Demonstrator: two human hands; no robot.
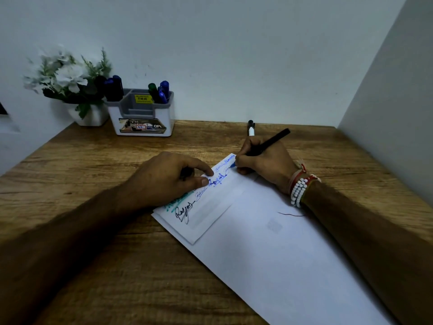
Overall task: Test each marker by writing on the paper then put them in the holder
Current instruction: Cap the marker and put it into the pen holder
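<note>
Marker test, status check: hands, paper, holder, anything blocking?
Right hand writing with blue-tipped marker. Left hand pins paper, something dark, unclear, in its fingers. Holder holds several markers; one marker loose on desk. Nothing blocking.
</note>
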